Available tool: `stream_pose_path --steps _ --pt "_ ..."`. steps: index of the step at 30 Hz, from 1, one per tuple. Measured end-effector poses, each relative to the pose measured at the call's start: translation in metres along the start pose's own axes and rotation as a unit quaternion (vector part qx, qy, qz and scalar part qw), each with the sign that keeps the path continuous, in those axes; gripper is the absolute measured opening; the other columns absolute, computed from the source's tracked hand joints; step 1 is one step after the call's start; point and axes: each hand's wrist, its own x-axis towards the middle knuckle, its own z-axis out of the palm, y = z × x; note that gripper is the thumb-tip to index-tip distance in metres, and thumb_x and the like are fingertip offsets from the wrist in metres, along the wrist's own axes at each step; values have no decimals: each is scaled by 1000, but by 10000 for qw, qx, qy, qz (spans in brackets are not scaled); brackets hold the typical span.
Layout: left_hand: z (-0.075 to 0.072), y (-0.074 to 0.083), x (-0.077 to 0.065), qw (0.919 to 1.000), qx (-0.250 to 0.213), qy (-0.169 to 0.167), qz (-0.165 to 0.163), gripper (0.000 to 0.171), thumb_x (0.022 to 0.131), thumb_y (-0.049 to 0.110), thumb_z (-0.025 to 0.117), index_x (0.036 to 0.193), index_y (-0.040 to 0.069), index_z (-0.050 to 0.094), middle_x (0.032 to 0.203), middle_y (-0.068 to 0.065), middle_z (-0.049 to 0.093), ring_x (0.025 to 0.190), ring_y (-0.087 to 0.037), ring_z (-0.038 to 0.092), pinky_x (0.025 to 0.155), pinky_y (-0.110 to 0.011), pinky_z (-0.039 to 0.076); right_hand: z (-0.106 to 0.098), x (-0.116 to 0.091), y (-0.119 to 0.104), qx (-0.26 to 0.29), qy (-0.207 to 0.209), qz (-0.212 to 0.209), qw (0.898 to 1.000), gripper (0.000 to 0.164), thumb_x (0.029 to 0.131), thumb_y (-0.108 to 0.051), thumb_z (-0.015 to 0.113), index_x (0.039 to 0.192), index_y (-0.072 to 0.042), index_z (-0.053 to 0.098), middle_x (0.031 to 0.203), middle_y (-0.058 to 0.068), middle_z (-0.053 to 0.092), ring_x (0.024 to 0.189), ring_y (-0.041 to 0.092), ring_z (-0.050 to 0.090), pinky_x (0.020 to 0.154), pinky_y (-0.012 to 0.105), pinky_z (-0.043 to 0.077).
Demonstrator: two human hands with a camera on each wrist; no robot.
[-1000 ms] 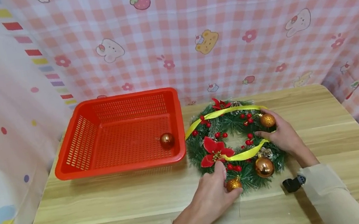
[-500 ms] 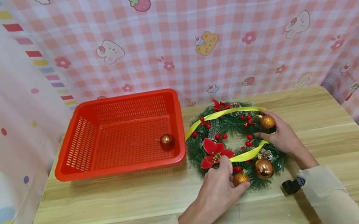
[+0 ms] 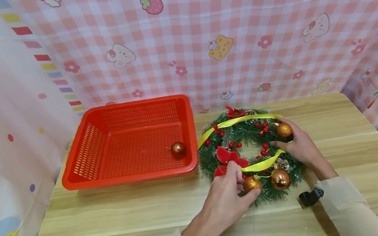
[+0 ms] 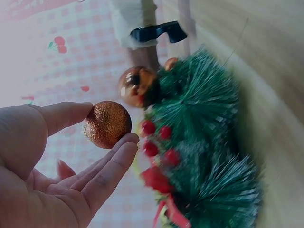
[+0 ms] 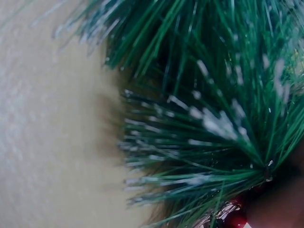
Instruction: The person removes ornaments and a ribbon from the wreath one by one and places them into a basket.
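A green Christmas wreath (image 3: 215, 167) lies on the wooden table, trimmed with red berries, a red poinsettia (image 3: 225, 154) and a loose yellow ribbon (image 3: 262, 163). At its near side, my left hand (image 3: 217, 204) pinches a glittery gold bauble (image 4: 109, 124) between thumb and fingers. Just right of that bauble is a shiny copper bauble (image 3: 280, 179) on the wreath. My right hand (image 3: 299, 143) grips the wreath's right side, thumb toward the ring's middle, beside another glittery bauble (image 3: 284, 129). Green needles fill most of the right wrist view, with a blurred bit of hand in the corner.
Left of the wreath stands a red plastic basket (image 3: 131, 177), its right edge close against the greenery. A shiny copper bauble (image 3: 178, 149) lies inside it. A pink checked cloth (image 3: 183, 32) hangs behind the table (image 3: 127, 222).
The left hand has lifted the glittery bauble a little rightward and away from me, over the wreath's near edge. The right hand keeps its place on the wreath.
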Motion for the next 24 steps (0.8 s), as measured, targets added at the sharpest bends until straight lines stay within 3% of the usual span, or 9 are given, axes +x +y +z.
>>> stream_pose_path --steps 7,13,24 --pt "-26 0 -1 9981 -49 581 217 38 85 18 79 92 11 42 92 -5 70 87 -16 70 78 -25 56 -3 -1 2 42 -20 7 10000 90 89 -20 76 159 -12 19 154 32 29 132 53 39 105 67 32" --pt "-58 -9 0 9932 -205 1123 237 33 86 13 77 92 7 45 101 -13 71 92 -27 71 77 -28 58 -4 -3 4 78 -13 -63 9999 90 88 -16 76 158 -8 20 157 30 25 136 54 33 107 69 28" --pt "-113 -48 5 9783 142 2046 -285 37 83 11 81 95 7 45 99 -13 72 90 -26 73 75 -35 60 0 -2 2 6 -79 40 10000 89 90 -22 75 158 -10 19 152 33 30 132 53 39 105 68 32"
